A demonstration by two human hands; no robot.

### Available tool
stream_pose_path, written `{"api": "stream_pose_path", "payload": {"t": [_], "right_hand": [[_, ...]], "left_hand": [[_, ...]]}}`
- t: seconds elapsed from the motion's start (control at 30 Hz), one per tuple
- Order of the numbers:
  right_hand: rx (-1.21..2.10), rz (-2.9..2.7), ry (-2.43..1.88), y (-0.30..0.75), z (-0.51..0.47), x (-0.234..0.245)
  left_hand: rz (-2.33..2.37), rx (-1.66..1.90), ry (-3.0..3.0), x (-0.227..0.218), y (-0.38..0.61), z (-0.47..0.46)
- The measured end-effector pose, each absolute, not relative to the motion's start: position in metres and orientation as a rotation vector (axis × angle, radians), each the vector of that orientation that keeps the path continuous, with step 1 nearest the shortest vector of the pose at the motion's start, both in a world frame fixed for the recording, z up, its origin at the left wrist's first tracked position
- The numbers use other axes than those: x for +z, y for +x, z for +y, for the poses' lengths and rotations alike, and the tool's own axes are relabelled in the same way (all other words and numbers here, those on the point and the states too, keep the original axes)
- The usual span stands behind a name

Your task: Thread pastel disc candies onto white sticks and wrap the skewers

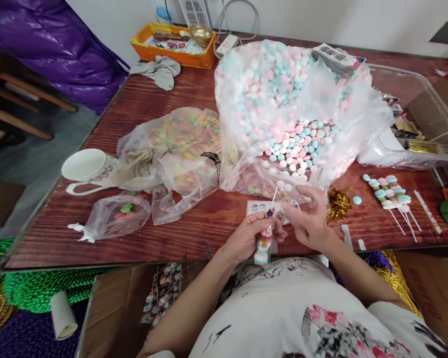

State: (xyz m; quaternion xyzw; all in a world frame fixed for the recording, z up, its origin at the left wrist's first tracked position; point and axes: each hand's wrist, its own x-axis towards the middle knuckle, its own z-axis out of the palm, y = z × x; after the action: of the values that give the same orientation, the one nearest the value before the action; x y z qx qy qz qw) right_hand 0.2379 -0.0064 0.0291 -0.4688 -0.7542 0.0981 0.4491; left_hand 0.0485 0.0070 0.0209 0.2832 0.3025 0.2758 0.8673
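My left hand [248, 232] is closed around a marshmallow skewer [262, 252] in a clear wrapper, just above the table's front edge. Its white stick [275, 194] points up and away from me, and a small blue-and-red piece shows at the wrapper's neck by my thumb. Close on the right, my right hand [310, 221] is smeared by motion, so I cannot tell whether its fingers hold anything. Beneath the hands lies a printed white card or label [256, 206], partly covered. A bundle of gold twist ties [339, 204] sits just right of my right hand.
A large plastic bag of pastel marshmallows [254, 99] fills the back middle. Further left are a bag of coloured candies [186, 129], a white mug [84, 166] and a smaller bag [104, 219]. Assembled skewers [388, 191] lie right, before a clear bin [425, 84]. An orange tray [197, 59] stands behind.
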Motion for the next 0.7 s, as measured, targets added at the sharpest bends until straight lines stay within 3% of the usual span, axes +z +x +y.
{"api": "stream_pose_path", "payload": {"t": [0.1, 0.23, 0.33, 0.5, 0.6, 0.7], "right_hand": [[-0.071, -2.380, -0.984, 0.258, -0.007, 0.038], [-0.131, -2.751, -0.713, 0.266, -0.007, 0.038], [0.062, -2.833, -0.852, 0.262, -0.013, 0.026], [0.594, -2.547, -1.329, 0.246, -0.032, 0.014], [0.393, -2.332, -1.456, 0.241, -0.038, 0.020], [0.011, -2.269, -1.331, 0.242, -0.042, 0.024]], "left_hand": [[0.541, 0.373, 0.661, 0.022, 0.044, 0.008], [0.524, 0.094, 0.832, 0.021, 0.040, 0.011], [0.611, 0.032, 1.330, 0.020, 0.040, 0.010], [0.873, 0.336, 2.345, 0.020, 0.042, -0.002], [0.890, 0.352, 2.260, 0.017, 0.043, 0.001], [0.865, 0.228, 1.685, 0.015, 0.041, 0.011]]}}
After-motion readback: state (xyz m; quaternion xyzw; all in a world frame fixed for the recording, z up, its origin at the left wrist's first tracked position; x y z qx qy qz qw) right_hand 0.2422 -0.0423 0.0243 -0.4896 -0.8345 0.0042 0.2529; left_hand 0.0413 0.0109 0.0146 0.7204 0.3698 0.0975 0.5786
